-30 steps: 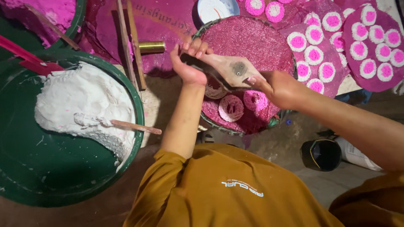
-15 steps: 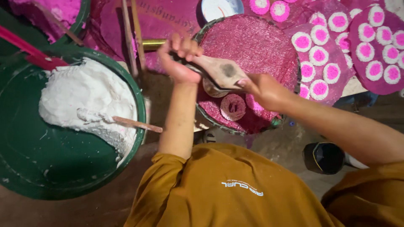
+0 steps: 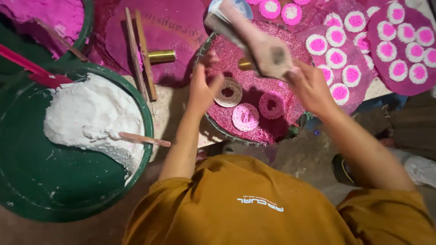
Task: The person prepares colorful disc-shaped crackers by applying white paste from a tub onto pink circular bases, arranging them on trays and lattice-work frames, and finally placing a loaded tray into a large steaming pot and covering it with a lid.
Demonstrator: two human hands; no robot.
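My right hand grips a flat wooden press tool, raised and blurred above a round tray covered in pink glitter. My left hand hovers with fingers apart over the tray's left side and holds nothing. Just right of it a white ring lies on the tray. Two pink rings lie beside it. A small brass piece shows under the tool.
A green basin at left holds white paste with a wooden stick in it. Two wooden slats and a brass cylinder lie on a pink sheet. Mats at right carry several pink-and-white discs.
Both hands held the wooden tool low over the tray. My left hand has let go, my right hand has lifted the tool, and a white ring now lies on the tray.
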